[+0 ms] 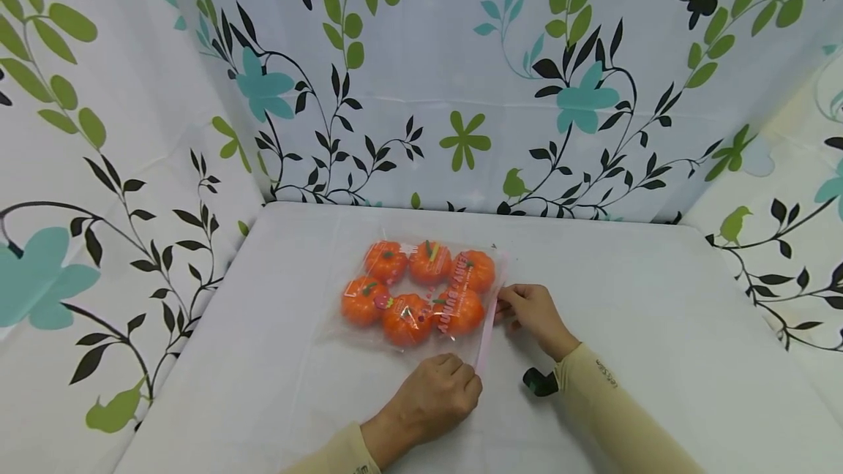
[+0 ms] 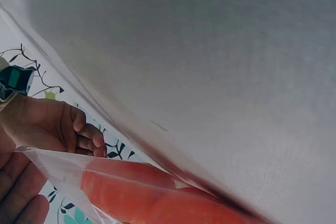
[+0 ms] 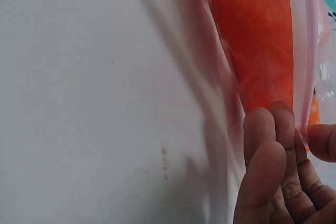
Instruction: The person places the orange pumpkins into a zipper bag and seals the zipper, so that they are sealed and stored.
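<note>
A clear zip bag (image 1: pixel 395 291) with a pink strip (image 1: pixel 486 335) along its right edge lies on the white table. Inside are several small orange pumpkins (image 1: pixel 408 319) with green stems. My left hand (image 1: pixel 428 401) pinches the strip at the bag's near corner. Higher up that edge, my right hand (image 1: pixel 535 317) pinches the strip between thumb (image 3: pixel 323 142) and fingers. In the left wrist view the bag's corner reaches my left hand (image 2: pixel 21 187), and the right hand (image 2: pixel 50 124) shows behind it.
A dark wrist camera (image 1: pixel 541 382) sits at the right sleeve. The white tabletop (image 1: pixel 658 298) reaches back to a curtain (image 1: pixel 408 93) printed with leaves, flowers and birds, which also hangs at both sides.
</note>
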Demonstrator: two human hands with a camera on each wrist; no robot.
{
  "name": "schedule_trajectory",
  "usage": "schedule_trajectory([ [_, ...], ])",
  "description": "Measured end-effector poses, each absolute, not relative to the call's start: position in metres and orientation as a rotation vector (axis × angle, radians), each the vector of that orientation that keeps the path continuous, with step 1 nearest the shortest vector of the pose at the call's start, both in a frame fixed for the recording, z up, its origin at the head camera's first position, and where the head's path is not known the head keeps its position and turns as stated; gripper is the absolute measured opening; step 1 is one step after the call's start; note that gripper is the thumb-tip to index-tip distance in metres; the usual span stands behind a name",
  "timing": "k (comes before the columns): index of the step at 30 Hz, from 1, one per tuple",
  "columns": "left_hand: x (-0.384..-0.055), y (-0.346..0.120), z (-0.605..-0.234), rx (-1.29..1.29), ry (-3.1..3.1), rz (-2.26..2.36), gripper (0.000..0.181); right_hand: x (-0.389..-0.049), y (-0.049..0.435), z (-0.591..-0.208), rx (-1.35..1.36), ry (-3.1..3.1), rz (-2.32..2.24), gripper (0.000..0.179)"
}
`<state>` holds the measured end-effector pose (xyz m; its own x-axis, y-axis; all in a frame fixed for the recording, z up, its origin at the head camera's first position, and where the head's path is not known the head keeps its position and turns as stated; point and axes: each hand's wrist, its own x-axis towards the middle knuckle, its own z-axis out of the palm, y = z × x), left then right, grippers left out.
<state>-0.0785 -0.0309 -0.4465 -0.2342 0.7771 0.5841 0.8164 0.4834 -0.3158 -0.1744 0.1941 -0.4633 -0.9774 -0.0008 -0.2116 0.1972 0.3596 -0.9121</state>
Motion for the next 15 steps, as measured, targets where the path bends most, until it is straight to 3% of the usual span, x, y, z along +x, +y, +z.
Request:
schedule_trajectory([
  [15, -0.076, -0.029, -0.446, -1.298, -1.904, -0.135, 0.035, -0.213, 0.22, -0.455, 0.288, 2.39, -1.673, 0.044],
])
